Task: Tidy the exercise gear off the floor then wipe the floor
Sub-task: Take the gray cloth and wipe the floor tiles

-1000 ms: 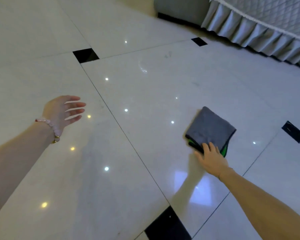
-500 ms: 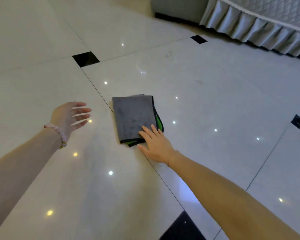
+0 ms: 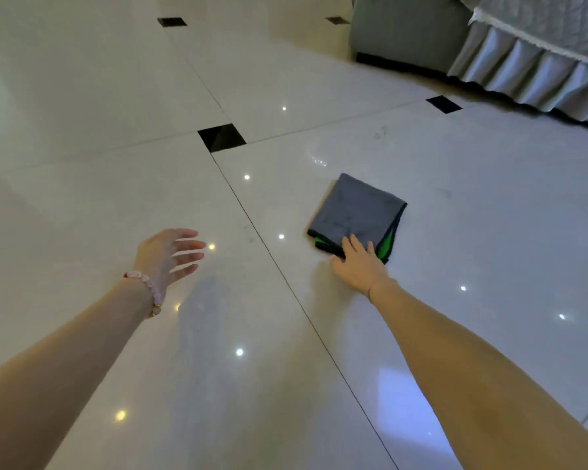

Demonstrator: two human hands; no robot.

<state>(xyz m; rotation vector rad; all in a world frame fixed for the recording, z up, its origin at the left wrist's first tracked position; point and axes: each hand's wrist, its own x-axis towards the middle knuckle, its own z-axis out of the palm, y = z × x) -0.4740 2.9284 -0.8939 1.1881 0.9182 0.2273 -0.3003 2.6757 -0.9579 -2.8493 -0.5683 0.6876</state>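
Note:
A folded grey cloth [image 3: 355, 212] with a green underside and black trim lies flat on the glossy white tiled floor [image 3: 472, 232]. My right hand [image 3: 358, 266] presses on the cloth's near edge, fingers spread flat over it. My left hand [image 3: 165, 254], with a pink bead bracelet on the wrist, hovers above the floor to the left, fingers apart and holding nothing. No exercise gear shows in the head view.
A grey sofa base [image 3: 404, 32] and a grey quilted cover with a pleated skirt [image 3: 530, 72] stand at the far right. Small black inset tiles [image 3: 222, 137] mark the tile corners. Bare floor stretches left and ahead.
My right hand has slid the cloth to the left and then back to the right across the tile seam. My left hand has stayed hovering at the left.

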